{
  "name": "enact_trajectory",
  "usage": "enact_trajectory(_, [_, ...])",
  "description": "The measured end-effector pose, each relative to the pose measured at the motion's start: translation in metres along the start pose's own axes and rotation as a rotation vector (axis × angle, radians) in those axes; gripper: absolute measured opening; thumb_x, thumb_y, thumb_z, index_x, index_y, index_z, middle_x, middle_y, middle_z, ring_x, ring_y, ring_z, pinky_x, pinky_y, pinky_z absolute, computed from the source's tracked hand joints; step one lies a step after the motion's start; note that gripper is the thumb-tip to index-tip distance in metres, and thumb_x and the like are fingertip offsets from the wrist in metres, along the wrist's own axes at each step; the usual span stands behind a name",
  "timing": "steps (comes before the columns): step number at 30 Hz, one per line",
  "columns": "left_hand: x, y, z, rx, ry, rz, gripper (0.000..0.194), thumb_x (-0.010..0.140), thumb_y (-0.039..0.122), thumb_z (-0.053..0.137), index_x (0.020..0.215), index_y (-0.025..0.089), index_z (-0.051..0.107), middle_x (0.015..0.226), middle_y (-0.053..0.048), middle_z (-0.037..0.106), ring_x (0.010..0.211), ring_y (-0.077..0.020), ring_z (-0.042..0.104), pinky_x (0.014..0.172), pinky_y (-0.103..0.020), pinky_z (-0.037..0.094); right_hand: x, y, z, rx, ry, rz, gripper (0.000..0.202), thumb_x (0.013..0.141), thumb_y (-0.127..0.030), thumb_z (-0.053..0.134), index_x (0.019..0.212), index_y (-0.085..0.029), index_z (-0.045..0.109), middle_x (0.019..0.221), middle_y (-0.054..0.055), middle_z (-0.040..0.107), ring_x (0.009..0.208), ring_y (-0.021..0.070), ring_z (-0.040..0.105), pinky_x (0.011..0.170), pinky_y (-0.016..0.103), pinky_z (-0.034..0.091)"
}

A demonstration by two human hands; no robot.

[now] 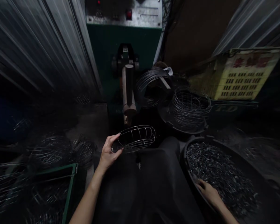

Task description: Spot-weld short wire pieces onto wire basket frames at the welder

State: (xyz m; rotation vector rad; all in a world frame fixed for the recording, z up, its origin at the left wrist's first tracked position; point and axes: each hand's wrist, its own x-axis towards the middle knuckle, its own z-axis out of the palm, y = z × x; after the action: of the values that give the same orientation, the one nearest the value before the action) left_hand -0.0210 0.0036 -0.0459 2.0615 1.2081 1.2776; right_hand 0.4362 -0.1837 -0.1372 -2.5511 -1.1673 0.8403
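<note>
The left hand point(109, 151) holds a round wire frame point(140, 144); the right hand point(208, 191) dips into a basin point(268, 197) of metal pieces point(220, 171).

Right hand point(208, 192) fingertips obscured, green crate point(70, 189) cut off

Wire basket point(142, 143), one: round, shallow, bright thin metal, ribs between rings; tilted, its edge pinched between thumb and fingers of the left hand point(109, 151), body extending rightward from them. Small metal pieces point(218, 171), many: short, greyish, glinting, heaped loose just beside the right hand's point(209, 191) fingers; contact unclear.
</note>
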Motion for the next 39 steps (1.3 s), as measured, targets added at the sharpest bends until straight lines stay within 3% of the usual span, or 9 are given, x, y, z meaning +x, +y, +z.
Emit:
enact_trajectory(3, [-0.002,0.006,-0.001,-0.052,-0.020,-0.083,0.057,0.075,0.023,0.066,0.128,0.025,0.046,0.109,-0.006,0.054,0.098,-0.0179,0.057,0.091,-0.038,0.049,-0.007,-0.008,-0.004,0.003,-0.016,-0.019,0.017,0.052,-0.046,0.049,0.047,-0.031,0.054,0.060,0.004,0.066,0.075,0.0346,0.067,0.071,0.044,0.051])
enact_trajectory(8, [0.004,0.012,-0.007,-0.052,-0.031,-0.092,0.056,0.074,0.025,0.066,0.127,0.026,0.047,0.109,-0.006,0.055,0.097,-0.0179,0.057,0.089,-0.037,0.049,-0.018,-0.006,-0.027,-0.137,0.234,-0.023,0.031,0.060,-0.054,0.044,0.062,-0.029,0.062,0.071,0.008,0.067,0.069,0.0349,0.064,0.063,0.047,0.050])
enact_trajectory(11, [0.009,0.018,-0.009,-0.019,-0.028,-0.064,0.055,0.074,0.023,0.066,0.126,0.025,0.049,0.109,-0.005,0.055,0.096,-0.0179,0.058,0.087,-0.036,0.050,-0.019,-0.025,-0.042,-0.060,0.390,-0.014,0.039,0.064,-0.058,0.041,0.074,-0.026,0.061,0.076,0.010,0.068,0.065,0.0326,0.063,0.064,0.045,0.049])
enact_trajectory(16, [0.018,0.030,-0.008,0.047,-0.053,-0.015,0.055,0.074,0.019,0.065,0.126,0.026,0.049,0.108,-0.005,0.053,0.096,-0.0177,0.056,0.087,-0.035,0.050,-0.033,-0.133,-0.075,0.384,0.494,-0.302,0.045,0.067,-0.058,0.058,0.095,-0.022,0.060,0.069,0.003,0.064,0.056,0.0199,0.058,0.053,0.031,0.047])
enact_trajectory(22, [0.026,0.037,-0.009,0.099,-0.086,0.025,0.056,0.073,0.017,0.064,0.126,0.026,0.049,0.110,-0.005,0.052,0.101,-0.0197,0.054,0.089,-0.036,0.049,-0.075,-0.275,-0.085,0.463,0.023,-0.885,0.022,0.084,-0.039,0.058,0.089,-0.020,0.069,0.067,0.000,0.065,0.051,0.0123,0.057,0.048,0.023,0.045])
enact_trajectory(25, [0.028,0.039,-0.011,0.102,-0.090,0.023,0.056,0.073,0.017,0.063,0.127,0.026,0.049,0.109,-0.005,0.052,0.100,-0.0195,0.054,0.087,-0.035,0.050,-0.080,-0.315,-0.065,0.208,-0.021,-1.247,0.022,0.088,-0.033,0.057,0.102,-0.020,0.068,0.091,0.003,0.071,0.071,0.0139,0.065,0.062,0.023,0.050])
enact_trajectory(31, [0.028,0.043,-0.012,0.101,-0.117,0.015,0.056,0.073,0.016,0.063,0.126,0.025,0.049,0.111,-0.006,0.050,0.103,-0.0202,0.053,0.092,-0.037,0.048,-0.061,-0.339,-0.022,-0.500,0.398,-1.537,0.035,0.086,-0.018,0.058,0.121,-0.015,0.057,0.114,0.007,0.066,0.072,0.0130,0.065,0.055,0.025,0.041])
enact_trajectory(36, [0.029,0.041,-0.013,0.084,-0.123,0.024,0.056,0.073,0.015,0.063,0.126,0.025,0.049,0.109,-0.005,0.050,0.102,-0.0192,0.053,0.090,-0.036,0.048,-0.054,-0.337,-0.017,-0.414,0.626,-1.686,0.019,0.089,-0.017,0.053,0.103,-0.018,0.066,0.097,0.000,0.072,0.060,0.0066,0.057,0.055,0.027,0.033])
enact_trajectory(39, [0.030,0.040,-0.012,0.059,-0.112,0.032,0.056,0.073,0.014,0.063,0.126,0.025,0.048,0.108,-0.006,0.051,0.100,-0.0188,0.053,0.088,-0.035,0.049,-0.054,-0.336,-0.015,-0.379,0.755,-1.740,0.017,0.087,-0.016,0.056,0.101,-0.018,0.067,0.102,-0.001,0.070,0.056,0.0060,0.050,0.055,0.027,0.031])
